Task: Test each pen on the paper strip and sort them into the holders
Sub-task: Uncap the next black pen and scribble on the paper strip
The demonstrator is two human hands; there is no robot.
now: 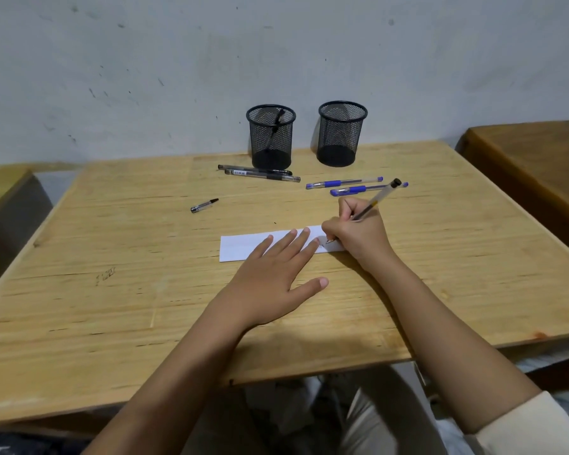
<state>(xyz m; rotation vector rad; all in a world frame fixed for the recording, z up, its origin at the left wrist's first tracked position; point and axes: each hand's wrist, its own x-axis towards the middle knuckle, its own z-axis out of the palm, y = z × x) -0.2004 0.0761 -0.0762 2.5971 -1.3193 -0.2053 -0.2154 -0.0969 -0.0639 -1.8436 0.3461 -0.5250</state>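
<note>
A white paper strip (243,247) lies mid-table. My left hand (273,274) presses flat on it, fingers spread. My right hand (355,231) grips a black pen (380,197), its tip touching the strip's right end beside a scribble. The pen's cap (204,205) lies loose to the left. Two black pens (260,174) lie in front of the left mesh holder (271,136), which has one black pen inside. Two blue pens (352,186) lie in front of the right mesh holder (340,133), where I see no pens.
The wooden table (112,290) backs onto a grey wall. Another wooden table (539,159) stands at the right and a further surface (4,185) at the left. Both holders sit near the table's far edge.
</note>
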